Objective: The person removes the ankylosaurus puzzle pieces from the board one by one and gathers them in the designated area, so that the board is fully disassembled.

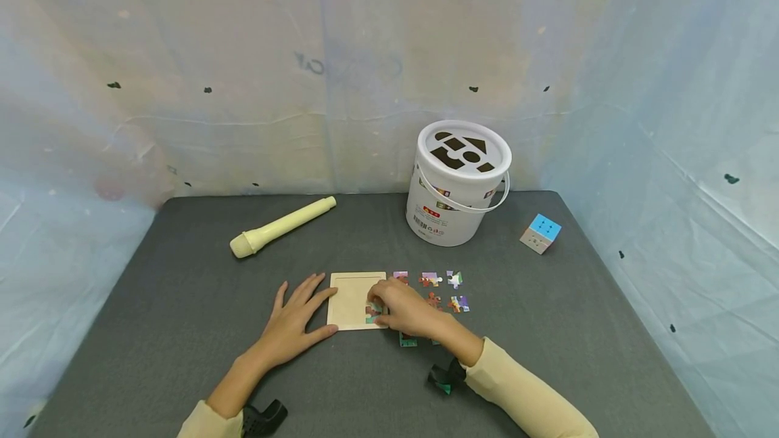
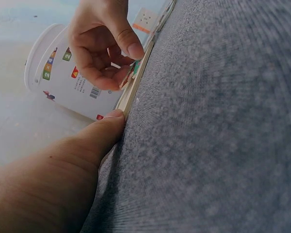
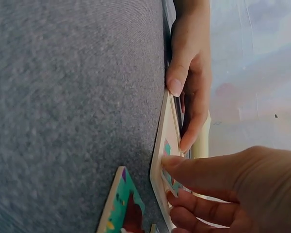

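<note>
A pale wooden puzzle tray (image 1: 347,303) lies flat on the table. My left hand (image 1: 295,320) rests at its left side with fingers spread, thumb and forefinger touching the edge. Over the tray's right part, my right hand (image 1: 406,306) pinches a puzzle piece (image 3: 171,180) between thumb and fingers; in the right wrist view this piece sits tilted at the tray's rim. Some teal and brown picture (image 1: 371,313) shows inside the tray by the right fingertips, partly hidden by them. A loose teal-and-brown puzzle piece (image 3: 123,204) lies outside the tray.
Several loose puzzle pieces (image 1: 430,279) lie right of the tray, some hidden under the right hand and forearm. Farther back stand a white lidded bucket (image 1: 450,208) with shape cutouts and a puzzle cube (image 1: 540,234). A pale yellow toy microphone (image 1: 282,227) lies back left.
</note>
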### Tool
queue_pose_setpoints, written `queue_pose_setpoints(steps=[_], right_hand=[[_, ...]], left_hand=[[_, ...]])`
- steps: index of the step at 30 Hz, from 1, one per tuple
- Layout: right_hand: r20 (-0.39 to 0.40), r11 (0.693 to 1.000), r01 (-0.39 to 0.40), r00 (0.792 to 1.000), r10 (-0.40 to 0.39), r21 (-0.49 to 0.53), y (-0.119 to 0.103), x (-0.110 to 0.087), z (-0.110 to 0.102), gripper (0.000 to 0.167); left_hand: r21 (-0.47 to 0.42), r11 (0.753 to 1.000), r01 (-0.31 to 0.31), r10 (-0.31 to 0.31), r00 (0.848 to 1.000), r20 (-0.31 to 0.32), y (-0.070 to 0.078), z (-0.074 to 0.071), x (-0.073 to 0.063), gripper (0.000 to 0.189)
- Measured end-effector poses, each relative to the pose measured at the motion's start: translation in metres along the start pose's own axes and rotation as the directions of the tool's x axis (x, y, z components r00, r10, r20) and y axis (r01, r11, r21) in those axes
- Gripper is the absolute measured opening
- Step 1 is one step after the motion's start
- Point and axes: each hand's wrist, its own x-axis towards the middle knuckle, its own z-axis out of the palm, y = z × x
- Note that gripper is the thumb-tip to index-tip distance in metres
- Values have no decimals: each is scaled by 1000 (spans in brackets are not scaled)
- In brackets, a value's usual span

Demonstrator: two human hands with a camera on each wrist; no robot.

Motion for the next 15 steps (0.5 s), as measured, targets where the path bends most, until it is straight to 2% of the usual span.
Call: queue_pose_setpoints(steps=[4, 8, 15], right_hand=[[1, 1000, 27, 1000, -27, -10, 1, 0, 0, 31], [-2, 998, 65, 998, -65, -22, 3, 0, 1, 23], [-1, 998, 55, 998, -55, -25, 1, 1, 2, 21]], left_hand=[[11, 1000, 2, -3, 1000, 8, 0, -1, 0, 72], [13, 1000, 8, -8, 1000, 20, 1, -1, 0, 72], [3, 1000, 25, -25, 999, 41, 1, -2, 0, 72]])
